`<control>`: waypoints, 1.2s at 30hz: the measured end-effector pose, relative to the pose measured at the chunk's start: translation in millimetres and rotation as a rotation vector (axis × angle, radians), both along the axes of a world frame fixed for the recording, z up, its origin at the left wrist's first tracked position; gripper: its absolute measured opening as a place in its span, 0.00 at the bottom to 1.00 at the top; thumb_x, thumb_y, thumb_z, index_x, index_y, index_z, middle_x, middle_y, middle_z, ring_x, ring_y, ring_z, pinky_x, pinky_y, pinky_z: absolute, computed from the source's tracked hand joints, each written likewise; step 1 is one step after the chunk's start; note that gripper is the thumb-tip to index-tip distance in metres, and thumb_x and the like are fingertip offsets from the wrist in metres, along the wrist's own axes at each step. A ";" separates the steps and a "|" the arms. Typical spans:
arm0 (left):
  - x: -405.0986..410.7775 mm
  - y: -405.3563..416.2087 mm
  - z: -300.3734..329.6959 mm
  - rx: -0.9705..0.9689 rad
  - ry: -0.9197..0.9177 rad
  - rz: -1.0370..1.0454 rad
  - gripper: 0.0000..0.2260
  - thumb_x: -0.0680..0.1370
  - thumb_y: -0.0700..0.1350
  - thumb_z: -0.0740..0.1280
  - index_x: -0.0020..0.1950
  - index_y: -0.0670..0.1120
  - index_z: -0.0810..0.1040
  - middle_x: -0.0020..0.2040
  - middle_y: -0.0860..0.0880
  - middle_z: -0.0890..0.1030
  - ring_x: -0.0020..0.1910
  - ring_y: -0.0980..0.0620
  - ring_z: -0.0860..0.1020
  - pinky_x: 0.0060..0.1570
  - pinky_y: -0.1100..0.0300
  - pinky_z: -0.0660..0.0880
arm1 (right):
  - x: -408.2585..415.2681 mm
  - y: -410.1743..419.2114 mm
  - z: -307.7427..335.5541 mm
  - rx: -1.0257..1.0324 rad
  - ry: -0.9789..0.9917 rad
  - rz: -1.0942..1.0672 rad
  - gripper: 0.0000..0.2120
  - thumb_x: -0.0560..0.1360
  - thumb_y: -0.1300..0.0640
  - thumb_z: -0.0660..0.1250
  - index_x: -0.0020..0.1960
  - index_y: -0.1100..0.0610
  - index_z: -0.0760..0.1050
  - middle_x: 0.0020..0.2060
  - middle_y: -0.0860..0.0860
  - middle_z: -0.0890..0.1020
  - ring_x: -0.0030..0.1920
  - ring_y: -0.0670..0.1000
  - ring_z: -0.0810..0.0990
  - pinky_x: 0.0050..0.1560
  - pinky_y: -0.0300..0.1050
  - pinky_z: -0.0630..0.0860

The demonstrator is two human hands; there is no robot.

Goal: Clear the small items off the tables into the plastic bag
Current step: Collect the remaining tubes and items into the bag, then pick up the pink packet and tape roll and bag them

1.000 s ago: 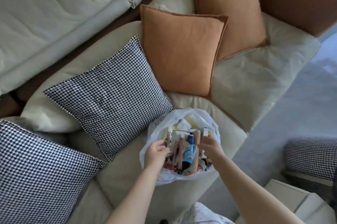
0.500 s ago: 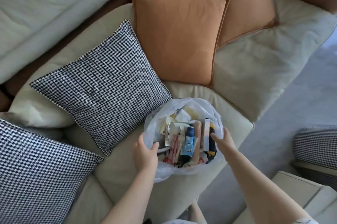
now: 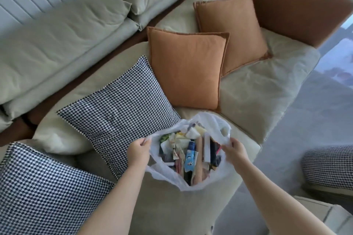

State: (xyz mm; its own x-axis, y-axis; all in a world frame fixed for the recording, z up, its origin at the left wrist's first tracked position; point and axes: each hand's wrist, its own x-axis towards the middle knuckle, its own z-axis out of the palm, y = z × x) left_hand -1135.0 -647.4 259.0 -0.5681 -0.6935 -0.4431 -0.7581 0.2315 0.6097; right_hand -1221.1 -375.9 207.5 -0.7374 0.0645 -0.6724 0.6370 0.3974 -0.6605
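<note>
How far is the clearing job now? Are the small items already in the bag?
Done: the plastic bag sits on the sofa seat, already full of small items. In hand: the left hand and right hand each pinch an edge of the bag's mouth, holding it open. Left: no table is in view, so I cannot tell if any items remain there.
</note>
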 end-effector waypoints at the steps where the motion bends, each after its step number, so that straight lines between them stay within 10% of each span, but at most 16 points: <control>1: -3.2 -5.9 7.3 -0.011 0.008 -0.003 0.16 0.78 0.47 0.64 0.32 0.42 0.70 0.29 0.46 0.69 0.29 0.51 0.64 0.31 0.60 0.59 | 1.9 -5.1 9.6 0.000 0.008 0.010 0.07 0.73 0.64 0.62 0.48 0.57 0.75 0.32 0.49 0.75 0.31 0.48 0.72 0.31 0.41 0.68; 14: 18.3 -26.4 39.8 0.248 -0.099 -0.207 0.10 0.76 0.49 0.68 0.38 0.46 0.77 0.34 0.47 0.77 0.29 0.52 0.70 0.32 0.63 0.67 | 32.8 -4.1 60.7 -0.035 0.071 -0.289 0.17 0.76 0.67 0.64 0.64 0.61 0.70 0.40 0.55 0.76 0.31 0.53 0.76 0.32 0.47 0.76; 22: 41.6 -25.8 59.2 0.295 -0.008 -0.216 0.02 0.77 0.43 0.66 0.48 0.47 0.77 0.44 0.48 0.80 0.39 0.50 0.77 0.41 0.57 0.75 | 74.3 -8.7 92.0 0.107 0.098 -0.215 0.24 0.75 0.65 0.64 0.70 0.62 0.65 0.59 0.61 0.77 0.47 0.56 0.76 0.46 0.48 0.75; 30: 40.7 7.5 104.0 -0.191 0.065 -0.686 0.19 0.77 0.43 0.64 0.69 0.46 0.70 0.60 0.46 0.77 0.41 0.50 0.79 0.33 0.62 0.72 | 150.5 5.1 129.4 0.209 0.113 -0.225 0.21 0.74 0.58 0.67 0.66 0.57 0.71 0.56 0.55 0.79 0.46 0.51 0.75 0.50 0.44 0.73; 36: 48.9 94.2 122.2 -0.152 0.086 -1.025 0.20 0.77 0.47 0.63 0.69 0.49 0.68 0.60 0.47 0.77 0.56 0.46 0.77 0.52 0.56 0.73 | 204.5 26.9 149.4 0.357 0.138 -0.148 0.18 0.73 0.49 0.65 0.63 0.52 0.74 0.55 0.49 0.80 0.54 0.49 0.79 0.56 0.43 0.74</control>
State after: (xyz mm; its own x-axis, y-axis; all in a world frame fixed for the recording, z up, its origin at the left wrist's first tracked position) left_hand -1086.1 -553.1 381.2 -0.9420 0.0949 -0.3218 -0.1098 0.8191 0.5631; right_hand -1016.5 -349.0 356.9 -0.7842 0.3883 -0.4840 0.6198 0.5281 -0.5805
